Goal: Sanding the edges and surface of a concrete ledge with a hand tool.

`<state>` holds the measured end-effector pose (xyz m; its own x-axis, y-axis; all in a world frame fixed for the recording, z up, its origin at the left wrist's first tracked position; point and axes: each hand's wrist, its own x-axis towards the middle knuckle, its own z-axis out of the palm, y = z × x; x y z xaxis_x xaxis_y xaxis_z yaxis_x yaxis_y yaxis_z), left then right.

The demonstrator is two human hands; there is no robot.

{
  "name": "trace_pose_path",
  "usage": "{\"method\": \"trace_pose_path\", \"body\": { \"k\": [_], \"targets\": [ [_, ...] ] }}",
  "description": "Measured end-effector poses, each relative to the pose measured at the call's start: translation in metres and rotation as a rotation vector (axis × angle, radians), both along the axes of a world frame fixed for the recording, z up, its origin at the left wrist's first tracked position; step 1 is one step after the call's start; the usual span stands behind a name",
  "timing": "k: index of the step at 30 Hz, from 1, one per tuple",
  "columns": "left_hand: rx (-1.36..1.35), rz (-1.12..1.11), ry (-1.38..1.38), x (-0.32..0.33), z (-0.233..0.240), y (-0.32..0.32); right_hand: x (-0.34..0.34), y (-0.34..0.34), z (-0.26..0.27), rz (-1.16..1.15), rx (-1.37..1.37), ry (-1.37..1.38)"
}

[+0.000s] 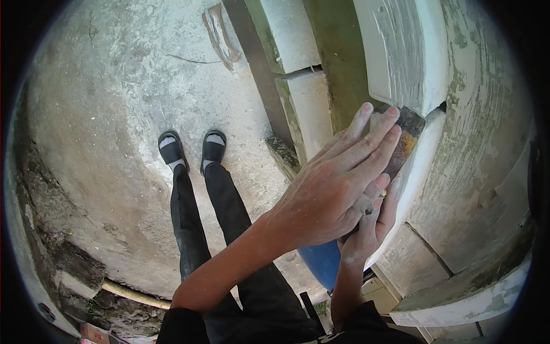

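Observation:
In my right hand [374, 228] is a dark, plaster-smeared plastering trowel [393, 161] with a rusty yellow patch. My fingers wrap round its near part, where a plaster-coated knob [366, 205] shows. Over the trowel lies my left hand [333, 185], fingers straight and slightly spread, touching its top side. White dust coats both hands; the left palm and most of the trowel's handle are hidden. Just beyond the trowel's far end, wet grey-white plaster [401, 56] with streaks covers the top of a white ledge [434, 56].
Left of the ledge run a greenish strip [339, 51] and pale concrete blocks [307, 112]. A stained wall [477, 129] rises at right. My sandalled feet [193, 150] stand on a concrete floor [120, 107]. A blue container [320, 262] sits below my hands; a bamboo pole [135, 294] lies lower left.

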<state>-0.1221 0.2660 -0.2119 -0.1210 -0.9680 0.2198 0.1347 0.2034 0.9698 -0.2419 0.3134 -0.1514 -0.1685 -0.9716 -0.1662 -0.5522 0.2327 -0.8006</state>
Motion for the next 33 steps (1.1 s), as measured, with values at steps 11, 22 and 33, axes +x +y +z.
{"method": "trace_pose_path", "body": {
  "k": [11, 22, 33],
  "targets": [
    [0.046, -0.023, 0.125, -0.008, 0.002, -0.005, 0.008, 0.011, -0.015, -0.05, -0.035, -0.051],
    [0.117, 0.005, 0.15, -0.019, 0.016, 0.009, -0.02, 0.035, -0.025, -0.051, 0.017, 0.33],
    [0.067, -0.023, 0.069, -0.013, 0.014, -0.001, -0.039, 0.047, -0.015, 0.016, 0.216, 0.395]
  ]
}}
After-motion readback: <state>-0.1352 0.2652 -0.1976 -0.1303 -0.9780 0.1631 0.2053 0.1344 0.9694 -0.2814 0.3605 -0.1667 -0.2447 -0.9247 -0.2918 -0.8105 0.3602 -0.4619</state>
